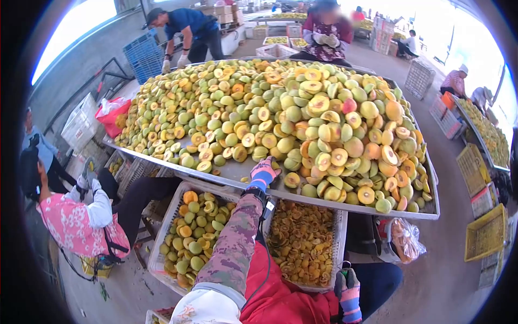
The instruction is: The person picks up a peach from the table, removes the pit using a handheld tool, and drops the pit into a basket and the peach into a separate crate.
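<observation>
My left hand [264, 172], in a pink and blue glove, reaches to the near rim of a metal table [232, 171]. Its fingers are curled at the edge of a heap of peaches [294, 113], many cut in half; what they grip is hidden. Close by lies a peach half [292, 180]. Low on the right, beside my lap, my right hand [349, 296] is gloved and closed around a small tool [346, 265] with a metal loop on top. Below the table, one white crate [157, 258] holds peach halves, and another crate [341, 227] holds brownish-orange fruit pieces.
A seated co-worker [81, 216] in a pink floral garment is at the left. Two people [194, 32] [326, 38] are behind the table. A clear plastic bag [406, 240] hangs near the right corner. Yellow crates [486, 232] stand on the floor at right.
</observation>
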The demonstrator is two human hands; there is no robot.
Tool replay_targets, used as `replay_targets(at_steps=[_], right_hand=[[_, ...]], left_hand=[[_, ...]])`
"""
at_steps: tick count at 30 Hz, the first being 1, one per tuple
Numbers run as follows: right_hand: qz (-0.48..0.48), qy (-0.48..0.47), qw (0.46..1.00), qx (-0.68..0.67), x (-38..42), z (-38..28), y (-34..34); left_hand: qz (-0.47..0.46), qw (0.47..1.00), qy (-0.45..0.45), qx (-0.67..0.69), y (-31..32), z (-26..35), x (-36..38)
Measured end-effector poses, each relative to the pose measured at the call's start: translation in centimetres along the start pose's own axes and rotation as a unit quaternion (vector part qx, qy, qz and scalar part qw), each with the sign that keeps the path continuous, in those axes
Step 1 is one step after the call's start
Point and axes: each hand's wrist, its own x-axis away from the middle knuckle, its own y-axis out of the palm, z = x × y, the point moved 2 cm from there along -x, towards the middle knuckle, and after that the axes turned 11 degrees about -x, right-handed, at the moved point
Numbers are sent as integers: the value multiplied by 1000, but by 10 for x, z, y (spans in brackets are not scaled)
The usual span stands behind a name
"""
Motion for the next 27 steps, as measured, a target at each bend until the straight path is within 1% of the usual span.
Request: replay_targets(at_steps=[2, 3, 4, 5, 6, 7, 8, 9, 10, 11, 12, 13, 14, 15, 16, 18, 20, 21, 22, 23, 24, 25, 26, 27], right_hand=[[-5, -17, 1000, -1, 4, -8, 3], [6, 5, 999, -38, 5, -11, 5], [12, 6, 999, -41, 7, -15, 7], [23, -14, 999, -34, 7, -35, 13], [33, -33, 999, -27, 8, -45, 16], [15, -12, 999, -34, 1, -6, 8], [15, -6, 999, -37, -7, 7, 11], [-48, -89, 994, 51, -14, 9, 17], [-111, -170, 969, 139, -18, 6, 24], [-120, -218, 954, 166, -21, -5, 32], [-130, -263, 936, 194, -26, -21, 45], [-109, -338, 912, 206, -26, -46, 59], [-86, -411, 881, 217, -22, -74, 74], [-147, -304, 933, 128, -21, -93, 84], [-200, -191, 960, 36, -20, -104, 93], [-197, -171, 964, 44, -16, -103, 103], [-237, -140, 961, -41, -18, -102, 110], [-220, -189, 957, 5, -14, -114, 107], [-215, -187, 958, 5, -15, -115, 106], [-211, -290, 931, 64, -14, -118, 104], [-206, -388, 890, 123, -11, -124, 104], [-244, -157, 955, -56, -10, -122, 107], [-241, -157, 956, -55, -7, -122, 109], [-248, -28, 950, -190, -5, -117, 109]], left_hand=[[32, 998, 25, -38, 4, 10, -4], [42, 999, 26, 6, 5, 13, -2], [40, 999, 31, 4, 8, 10, -1], [98, 977, 60, 181, 14, 0, -3], [151, 920, 84, 351, 0, 1, 10], [97, 863, 68, 492, -6, 0, 29], [94, 866, 67, 487, -18, 4, 56], [10, 766, 21, 643, -22, 5, 82], [-72, 632, -29, 771, -24, 9, 106], [-76, 633, -36, 770, -26, 10, 131], [-91, 586, -18, 805, -28, 13, 155], [-103, 536, 1, 838, -33, 17, 175], [-107, 537, -5, 837, -45, 22, 191], [-141, 486, 5, 862, -57, 32, 206], [-176, 431, 16, 885, -63, 39, 216], [-185, 431, 15, 883, -60, 45, 230], [-162, 521, 67, 836, -64, 48, 244], [-143, 565, 55, 811, -68, 51, 251], [-148, 565, 55, 810, -74, 53, 258], [-109, 643, 96, 752, -83, 53, 264], [-69, 713, 137, 684, -88, 53, 268], [-17, 729, 150, 668, -80, 53, 267], [-19, 728, 152, 668, -78, 57, 270], [7, 736, 166, 657, -78, 60, 274]])
